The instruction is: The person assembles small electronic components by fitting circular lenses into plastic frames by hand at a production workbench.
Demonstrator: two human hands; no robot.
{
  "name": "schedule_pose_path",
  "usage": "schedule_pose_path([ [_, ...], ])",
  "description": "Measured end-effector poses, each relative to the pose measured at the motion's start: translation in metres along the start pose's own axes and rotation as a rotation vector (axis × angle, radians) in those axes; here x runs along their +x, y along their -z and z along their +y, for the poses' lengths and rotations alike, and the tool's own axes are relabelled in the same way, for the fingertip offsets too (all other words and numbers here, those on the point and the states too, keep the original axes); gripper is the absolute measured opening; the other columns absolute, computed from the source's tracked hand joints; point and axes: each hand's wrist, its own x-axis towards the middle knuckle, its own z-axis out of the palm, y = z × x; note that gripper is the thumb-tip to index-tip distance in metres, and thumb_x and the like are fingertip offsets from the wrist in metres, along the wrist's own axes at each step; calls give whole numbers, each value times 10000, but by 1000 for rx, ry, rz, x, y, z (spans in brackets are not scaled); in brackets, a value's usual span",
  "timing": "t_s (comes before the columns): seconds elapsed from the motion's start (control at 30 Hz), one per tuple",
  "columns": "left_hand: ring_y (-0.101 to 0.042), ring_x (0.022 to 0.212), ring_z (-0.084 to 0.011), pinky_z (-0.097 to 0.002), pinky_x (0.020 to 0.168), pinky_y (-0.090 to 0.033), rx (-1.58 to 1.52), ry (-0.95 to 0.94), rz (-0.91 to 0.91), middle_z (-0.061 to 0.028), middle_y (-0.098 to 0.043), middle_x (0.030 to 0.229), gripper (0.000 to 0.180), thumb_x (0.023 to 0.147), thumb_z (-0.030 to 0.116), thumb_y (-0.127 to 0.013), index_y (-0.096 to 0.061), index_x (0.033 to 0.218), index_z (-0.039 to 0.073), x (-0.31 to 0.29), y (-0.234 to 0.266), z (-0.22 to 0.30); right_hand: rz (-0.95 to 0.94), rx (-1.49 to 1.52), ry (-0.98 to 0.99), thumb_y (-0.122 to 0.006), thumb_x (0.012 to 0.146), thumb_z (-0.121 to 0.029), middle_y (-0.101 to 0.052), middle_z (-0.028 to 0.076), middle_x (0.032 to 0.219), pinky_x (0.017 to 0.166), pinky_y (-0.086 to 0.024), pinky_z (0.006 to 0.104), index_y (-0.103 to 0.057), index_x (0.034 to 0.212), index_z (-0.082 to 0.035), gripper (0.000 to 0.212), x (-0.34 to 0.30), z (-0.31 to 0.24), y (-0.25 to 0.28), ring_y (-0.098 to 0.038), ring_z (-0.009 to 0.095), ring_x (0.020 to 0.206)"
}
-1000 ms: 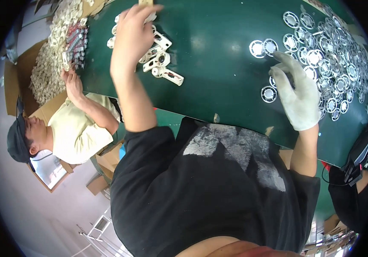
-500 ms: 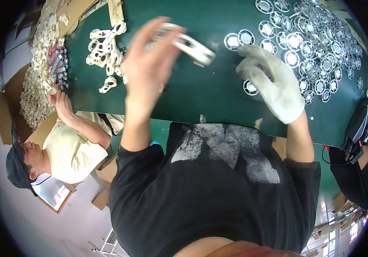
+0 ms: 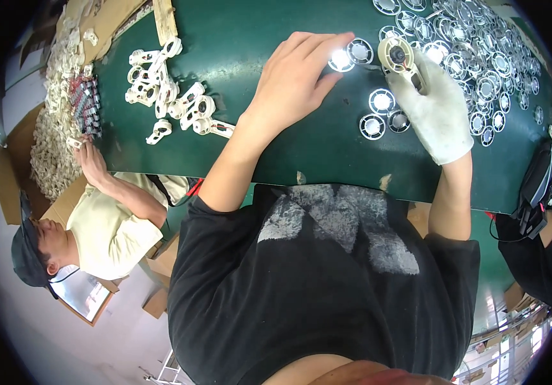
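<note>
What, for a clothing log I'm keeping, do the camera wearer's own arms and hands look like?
The left hand is bare. The right hand wears a plain off-white glove that ends at the wrist. Both forearms are bare, with no watch or bracelet showing; above them are loose, short black sleeves.

One gripped cream housing (image 3: pixel 396 56); silvery discs (image 3: pixel 372 126): two by left hand (image 3: pixel 294 78), three beside glove (image 3: pixel 435 109), dozens heaped
</note>
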Motion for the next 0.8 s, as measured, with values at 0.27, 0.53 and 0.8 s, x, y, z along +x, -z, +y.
schedule_pose_path([
  [0.27,-608,868,-274,-381,721,-533,-47,208,181,-63,-608,944,647,714,317,-890,-647,1256,61,-11,8,17,-107,-155,-85,-633,902,-314,-726,176,864,767,-558,431,-709,1124,-98,319,-3,-11,-4,-717,364,835],
  [0.53,-621,842,-243,-346,724,-533,-27,229,221,-84,-591,993,519,721,230,-897,-712,1169,44,-24,11,31,-156,-324,-79,-652,888,-286,-719,179,829,756,-571,438,-709,1155,-125,316,-5,-6,-10,-718,372,803],
  [0.8,-645,962,-221,-320,835,-538,-271,69,246,-88,-625,1121,661,640,182,-945,-698,1236,41,-15,-7,41,-156,-388,168,-679,857,-257,-737,142,875,756,-585,461,-696,1148,-130,318,-17,-11,-14,-726,354,826],
])
